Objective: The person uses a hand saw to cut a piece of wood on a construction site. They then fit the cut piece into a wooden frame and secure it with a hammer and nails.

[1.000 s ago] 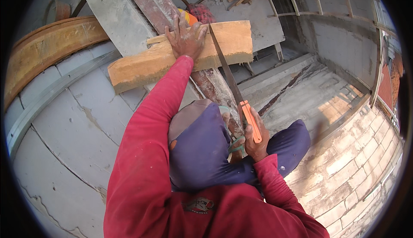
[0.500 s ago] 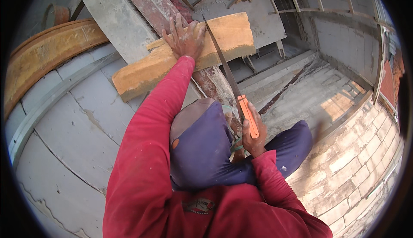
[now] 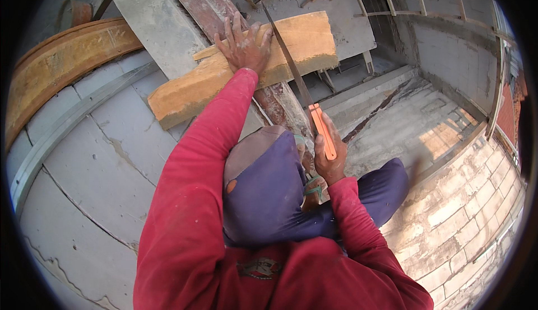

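Observation:
A thick, rough-edged wooden board (image 3: 308, 36) lies across a long, reddish, cement-smeared plank (image 3: 197, 1). My left hand (image 3: 246, 50) presses down on the board with its fingers spread. A handsaw (image 3: 291, 63) with an orange handle crosses the board just right of that hand, its tip reaching past the far edge. My right hand (image 3: 330, 163) is wrapped around the saw's handle, close to my raised knee. The blade touches the board; whether there is a cut under it I cannot tell.
To the left, a curved yellowish wooden beam (image 3: 67, 58) and a metal channel (image 3: 84, 108) run along pale wall blocks (image 3: 89, 175). A grey board (image 3: 154, 21) sits beside the plank. At right are a lower floor (image 3: 403, 119) and a block wall (image 3: 459, 215).
My right hand has moved slightly forward with the saw, so its handle is nearer the board. My left hand keeps its place on the board. The whole view has shifted a little.

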`<state>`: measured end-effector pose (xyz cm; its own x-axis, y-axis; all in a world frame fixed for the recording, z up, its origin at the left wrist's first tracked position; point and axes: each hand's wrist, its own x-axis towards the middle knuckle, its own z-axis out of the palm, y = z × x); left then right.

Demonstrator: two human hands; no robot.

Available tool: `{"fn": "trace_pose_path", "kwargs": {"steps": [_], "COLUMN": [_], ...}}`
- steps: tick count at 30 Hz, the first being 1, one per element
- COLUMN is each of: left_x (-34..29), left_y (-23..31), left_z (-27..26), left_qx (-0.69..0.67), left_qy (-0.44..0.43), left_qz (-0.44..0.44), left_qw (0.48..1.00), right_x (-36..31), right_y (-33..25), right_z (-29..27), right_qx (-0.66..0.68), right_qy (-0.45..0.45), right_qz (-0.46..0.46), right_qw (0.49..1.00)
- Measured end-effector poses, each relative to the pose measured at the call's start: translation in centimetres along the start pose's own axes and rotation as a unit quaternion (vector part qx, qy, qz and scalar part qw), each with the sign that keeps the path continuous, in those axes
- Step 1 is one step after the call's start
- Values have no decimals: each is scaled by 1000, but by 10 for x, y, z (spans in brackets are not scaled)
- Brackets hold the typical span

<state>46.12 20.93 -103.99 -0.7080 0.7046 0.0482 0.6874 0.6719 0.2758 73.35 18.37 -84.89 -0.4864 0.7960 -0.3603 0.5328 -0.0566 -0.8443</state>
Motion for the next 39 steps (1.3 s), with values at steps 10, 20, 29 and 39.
{"fn": "trace_pose_path", "kwargs": {"steps": [10, 20, 29, 39], "left_x": [-2, 3, -1, -2], "left_y": [-1, 4, 1, -2], "left_z": [3, 0, 1, 0], "left_qx": [-5, 6, 3, 2], "left_qy": [9, -10, 18, -13], "left_qz": [2, -25, 5, 41], "left_qw": [1000, 1000, 1000, 999], "right_x": [-49, 45, 51, -25], "right_y": [14, 18, 15, -35], "right_z": [-12, 26, 16, -26], "right_qx": [-32, -59, -15, 1], "right_qy": [-14, 19, 11, -17], "right_qz": [30, -48, -37, -2], "right_qw": [999, 997, 999, 1000]}}
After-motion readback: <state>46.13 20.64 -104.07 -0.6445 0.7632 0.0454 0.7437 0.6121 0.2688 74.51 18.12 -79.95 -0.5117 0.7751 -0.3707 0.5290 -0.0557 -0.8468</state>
